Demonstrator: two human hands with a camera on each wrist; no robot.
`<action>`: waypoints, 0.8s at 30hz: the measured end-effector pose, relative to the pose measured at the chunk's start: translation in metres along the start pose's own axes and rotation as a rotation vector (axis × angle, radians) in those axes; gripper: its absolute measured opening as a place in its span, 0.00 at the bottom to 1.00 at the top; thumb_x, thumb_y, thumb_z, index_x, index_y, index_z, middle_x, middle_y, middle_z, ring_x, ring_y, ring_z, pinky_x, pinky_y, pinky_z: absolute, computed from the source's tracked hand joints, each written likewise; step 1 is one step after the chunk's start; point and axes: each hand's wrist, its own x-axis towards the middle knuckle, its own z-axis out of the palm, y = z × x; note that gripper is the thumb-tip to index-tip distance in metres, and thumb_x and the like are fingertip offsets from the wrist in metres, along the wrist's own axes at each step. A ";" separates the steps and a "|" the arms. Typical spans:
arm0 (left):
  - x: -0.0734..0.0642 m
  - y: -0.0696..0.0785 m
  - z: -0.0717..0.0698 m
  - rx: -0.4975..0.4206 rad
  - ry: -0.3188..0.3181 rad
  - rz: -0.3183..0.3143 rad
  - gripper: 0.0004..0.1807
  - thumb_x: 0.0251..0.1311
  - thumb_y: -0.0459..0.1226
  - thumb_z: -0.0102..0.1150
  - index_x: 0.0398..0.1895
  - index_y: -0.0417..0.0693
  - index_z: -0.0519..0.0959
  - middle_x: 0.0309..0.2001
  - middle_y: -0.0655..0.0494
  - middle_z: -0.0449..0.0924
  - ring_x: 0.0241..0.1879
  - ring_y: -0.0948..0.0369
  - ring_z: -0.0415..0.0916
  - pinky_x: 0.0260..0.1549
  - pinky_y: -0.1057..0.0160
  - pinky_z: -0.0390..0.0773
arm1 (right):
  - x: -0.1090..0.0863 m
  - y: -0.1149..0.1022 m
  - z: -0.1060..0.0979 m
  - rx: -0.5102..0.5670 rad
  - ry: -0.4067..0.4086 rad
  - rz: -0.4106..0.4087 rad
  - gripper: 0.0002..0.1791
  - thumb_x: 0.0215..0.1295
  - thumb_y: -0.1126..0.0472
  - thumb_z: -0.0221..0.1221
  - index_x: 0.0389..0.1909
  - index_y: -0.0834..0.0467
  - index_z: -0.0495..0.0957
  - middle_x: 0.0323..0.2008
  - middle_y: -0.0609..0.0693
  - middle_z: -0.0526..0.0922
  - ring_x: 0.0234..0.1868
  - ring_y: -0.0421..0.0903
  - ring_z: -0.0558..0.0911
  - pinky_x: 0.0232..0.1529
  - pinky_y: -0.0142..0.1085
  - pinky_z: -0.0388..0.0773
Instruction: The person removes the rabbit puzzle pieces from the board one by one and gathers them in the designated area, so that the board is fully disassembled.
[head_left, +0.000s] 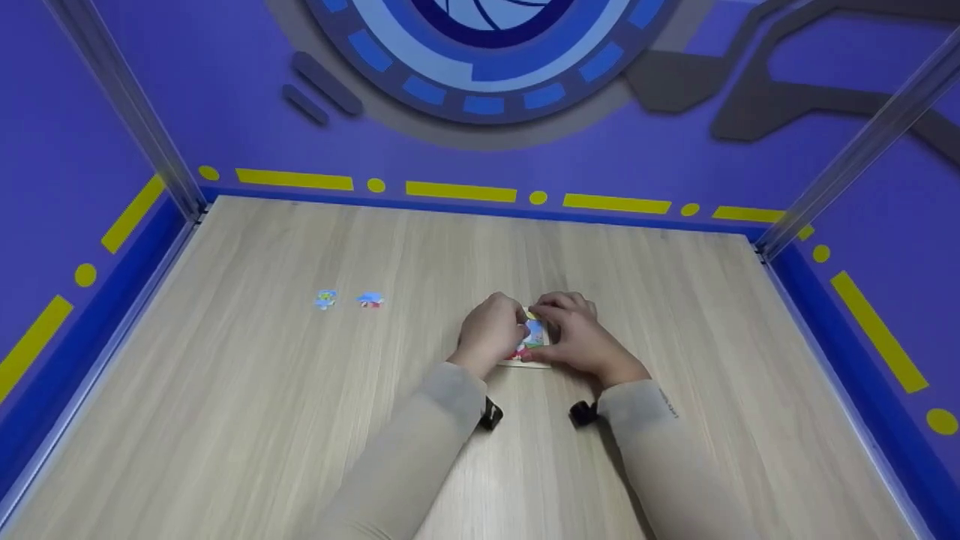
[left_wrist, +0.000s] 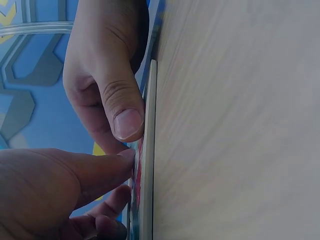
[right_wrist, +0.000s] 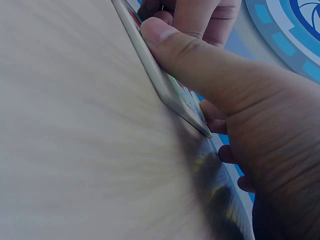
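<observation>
A small jigsaw puzzle board [head_left: 535, 334] with a pale rim and a colourful picture lies on the table between both hands. My right hand [head_left: 583, 341] spans its right side, gripping it with the thumb at the near edge and fingers toward the far edge. In the right wrist view, that thumb [right_wrist: 200, 62] rests over the pale rim. From the left, my left hand [head_left: 489, 332] reaches over the board with bent fingers. Its thumb [left_wrist: 102, 172] meets the picture surface in the left wrist view; I cannot tell whether a piece is between its fingertips.
Two loose puzzle pieces lie apart at the left: a blue, yellow and green one [head_left: 325, 299] and a blue and red one [head_left: 370, 300]. The wood-grain table [head_left: 247, 390] is bordered by purple-blue panels [head_left: 225, 120] at the back and sides.
</observation>
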 end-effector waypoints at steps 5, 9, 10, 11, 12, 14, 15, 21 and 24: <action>0.000 0.001 0.000 0.020 0.000 0.008 0.09 0.77 0.41 0.72 0.52 0.49 0.93 0.58 0.54 0.91 0.56 0.54 0.89 0.59 0.51 0.88 | 0.000 0.000 0.000 -0.004 0.006 -0.010 0.48 0.58 0.35 0.84 0.73 0.58 0.84 0.73 0.56 0.81 0.77 0.60 0.71 0.80 0.63 0.57; -0.001 0.002 0.000 0.028 -0.010 0.011 0.07 0.78 0.40 0.71 0.50 0.50 0.91 0.57 0.55 0.90 0.54 0.55 0.89 0.58 0.52 0.88 | -0.001 0.000 0.000 -0.001 0.008 -0.013 0.48 0.58 0.36 0.84 0.73 0.59 0.84 0.73 0.56 0.81 0.76 0.60 0.71 0.80 0.63 0.57; -0.001 0.002 0.000 0.027 -0.012 0.011 0.06 0.78 0.40 0.71 0.50 0.50 0.91 0.56 0.55 0.90 0.53 0.55 0.89 0.57 0.52 0.88 | -0.001 0.000 0.000 0.000 0.008 -0.012 0.48 0.58 0.37 0.84 0.73 0.59 0.84 0.73 0.56 0.81 0.76 0.60 0.71 0.79 0.63 0.58; -0.001 0.003 0.000 0.026 -0.013 0.009 0.05 0.78 0.39 0.70 0.49 0.50 0.91 0.56 0.55 0.90 0.53 0.55 0.89 0.57 0.53 0.88 | -0.001 0.000 0.000 0.003 0.009 -0.012 0.48 0.58 0.37 0.85 0.73 0.59 0.84 0.73 0.56 0.81 0.76 0.60 0.71 0.79 0.63 0.58; -0.002 0.003 0.000 0.025 -0.012 0.008 0.05 0.79 0.39 0.70 0.49 0.50 0.91 0.56 0.55 0.90 0.52 0.55 0.89 0.56 0.53 0.88 | -0.001 0.000 0.001 0.004 0.010 -0.012 0.48 0.58 0.38 0.85 0.73 0.59 0.84 0.73 0.56 0.81 0.77 0.60 0.71 0.79 0.63 0.57; -0.002 0.003 0.000 0.035 -0.009 0.009 0.05 0.79 0.38 0.68 0.49 0.50 0.91 0.55 0.56 0.90 0.51 0.56 0.89 0.56 0.53 0.88 | -0.001 0.000 0.001 0.007 0.013 -0.012 0.47 0.58 0.38 0.85 0.73 0.59 0.84 0.73 0.56 0.80 0.77 0.60 0.71 0.79 0.63 0.57; -0.002 0.003 0.001 0.039 -0.006 0.011 0.05 0.80 0.38 0.68 0.49 0.50 0.91 0.55 0.55 0.90 0.51 0.56 0.89 0.56 0.53 0.88 | -0.002 0.000 0.001 0.008 0.014 -0.012 0.47 0.58 0.38 0.85 0.73 0.59 0.84 0.73 0.56 0.80 0.77 0.60 0.71 0.79 0.63 0.57; 0.000 0.003 0.001 0.059 -0.008 0.022 0.07 0.82 0.40 0.65 0.51 0.51 0.90 0.54 0.55 0.89 0.52 0.57 0.88 0.57 0.54 0.88 | -0.001 0.000 0.001 0.012 0.008 -0.006 0.48 0.57 0.38 0.85 0.73 0.59 0.84 0.74 0.56 0.80 0.78 0.61 0.70 0.81 0.62 0.56; 0.001 0.002 0.001 0.033 -0.014 0.015 0.06 0.83 0.40 0.65 0.50 0.51 0.89 0.52 0.56 0.90 0.49 0.58 0.87 0.55 0.54 0.87 | 0.000 0.001 0.002 0.005 0.003 -0.005 0.48 0.58 0.38 0.85 0.74 0.59 0.83 0.74 0.56 0.80 0.78 0.61 0.70 0.81 0.63 0.56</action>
